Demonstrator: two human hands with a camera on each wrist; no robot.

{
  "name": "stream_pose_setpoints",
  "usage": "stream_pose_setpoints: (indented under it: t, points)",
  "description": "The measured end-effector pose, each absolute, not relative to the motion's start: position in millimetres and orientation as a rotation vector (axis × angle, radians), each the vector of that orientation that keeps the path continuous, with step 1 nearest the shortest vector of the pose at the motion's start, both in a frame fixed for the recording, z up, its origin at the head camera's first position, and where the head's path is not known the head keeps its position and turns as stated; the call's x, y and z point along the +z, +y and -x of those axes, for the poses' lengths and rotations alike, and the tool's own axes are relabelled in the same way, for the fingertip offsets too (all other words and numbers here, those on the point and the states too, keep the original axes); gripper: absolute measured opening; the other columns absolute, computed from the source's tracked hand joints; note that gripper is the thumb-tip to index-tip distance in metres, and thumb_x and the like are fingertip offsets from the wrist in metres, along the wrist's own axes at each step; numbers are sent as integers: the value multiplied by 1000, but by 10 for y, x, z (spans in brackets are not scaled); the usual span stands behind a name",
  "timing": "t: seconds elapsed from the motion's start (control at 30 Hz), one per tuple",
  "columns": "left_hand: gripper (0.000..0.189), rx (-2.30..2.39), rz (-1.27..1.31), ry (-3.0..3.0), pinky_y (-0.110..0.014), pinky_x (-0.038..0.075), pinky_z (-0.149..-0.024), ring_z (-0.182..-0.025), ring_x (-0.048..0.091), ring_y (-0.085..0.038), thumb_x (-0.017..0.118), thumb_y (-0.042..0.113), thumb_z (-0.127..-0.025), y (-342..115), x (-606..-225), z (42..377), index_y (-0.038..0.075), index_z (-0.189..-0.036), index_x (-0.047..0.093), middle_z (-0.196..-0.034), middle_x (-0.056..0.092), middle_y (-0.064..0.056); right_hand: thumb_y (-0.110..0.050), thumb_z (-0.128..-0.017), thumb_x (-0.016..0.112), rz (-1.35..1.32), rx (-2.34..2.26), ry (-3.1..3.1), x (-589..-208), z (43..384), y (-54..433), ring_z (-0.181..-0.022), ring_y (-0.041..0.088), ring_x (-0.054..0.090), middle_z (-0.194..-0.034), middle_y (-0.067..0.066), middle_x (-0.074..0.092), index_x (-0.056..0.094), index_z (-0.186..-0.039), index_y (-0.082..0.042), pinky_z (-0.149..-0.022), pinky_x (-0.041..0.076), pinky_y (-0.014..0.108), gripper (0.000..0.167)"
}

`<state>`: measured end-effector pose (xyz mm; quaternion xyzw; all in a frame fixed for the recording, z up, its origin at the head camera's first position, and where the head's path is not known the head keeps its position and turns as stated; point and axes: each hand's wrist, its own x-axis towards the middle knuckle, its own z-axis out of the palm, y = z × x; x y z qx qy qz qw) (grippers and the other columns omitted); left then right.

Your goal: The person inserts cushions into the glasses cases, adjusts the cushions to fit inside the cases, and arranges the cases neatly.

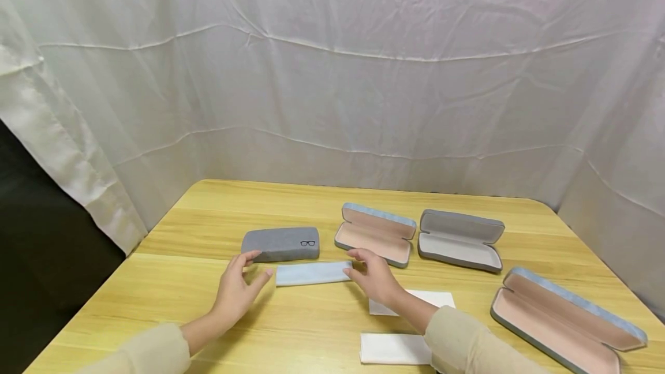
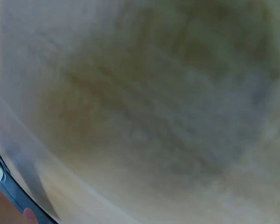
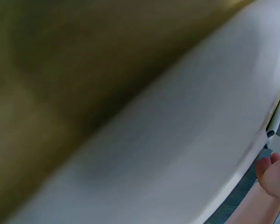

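Hanging behind the wood-grain table [image 1: 306, 328] is pale cloth [image 1: 332, 97].

sign: black eyeglasses outline [image 1: 307, 243] | on: closed grey case [image 1: 275, 242]

On the desk [image 1: 174, 258], a cloth [image 1: 312, 273] lies before a closed case [image 1: 276, 242]. Right of them sit two open cases [image 1: 459, 250], and another case [image 1: 553, 325] near the desk's right edge.

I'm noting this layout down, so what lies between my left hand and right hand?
A light-blue, flat rectangular cloth lies between the left hand and the right hand; the head view shows it.
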<state>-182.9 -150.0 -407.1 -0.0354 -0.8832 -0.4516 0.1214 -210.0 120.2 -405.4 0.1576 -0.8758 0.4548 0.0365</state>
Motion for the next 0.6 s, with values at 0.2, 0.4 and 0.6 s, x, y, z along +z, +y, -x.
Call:
stream_pose_setpoints:
  t: [0.2, 0.4, 0.6]
  points:
    - [45, -1297, 143, -2623, -43, 48, -91, -108, 55, -32, 70, 20, -83, -1410, -4159, 1833, -1, -119, 54, -115, 57, -17, -7, -85, 65, -466, 1411, -2691, -4112, 2110, 1224, -108, 34, 58, -117, 21, 60, 58, -116, 6, -88, 51, 40, 35]
    - [40, -1243, 188, -2635, -42, 47, -90, -101, 57, -29, 71, 15, -81, -1337, -4193, 1883, -5, -113, 57, -107, 62, -16, -5, -83, 66, -468, 1362, -2716, -4124, 2151, 1225, -106, 33, 58, -115, 21, 59, 57, -117, 8, -89, 50, 39, 38]
    - [36, -1204, 181, -2656, -42, 47, -86, -95, 57, -28, 71, 11, -80, -1301, -4183, 1918, -7, -109, 58, -103, 62, -16, -4, -81, 67, -435, 1323, -2759, -4111, 2189, 1220, -99, 28, 58, -107, 17, 59, 59, -115, 9, -85, 51, 38, 37]
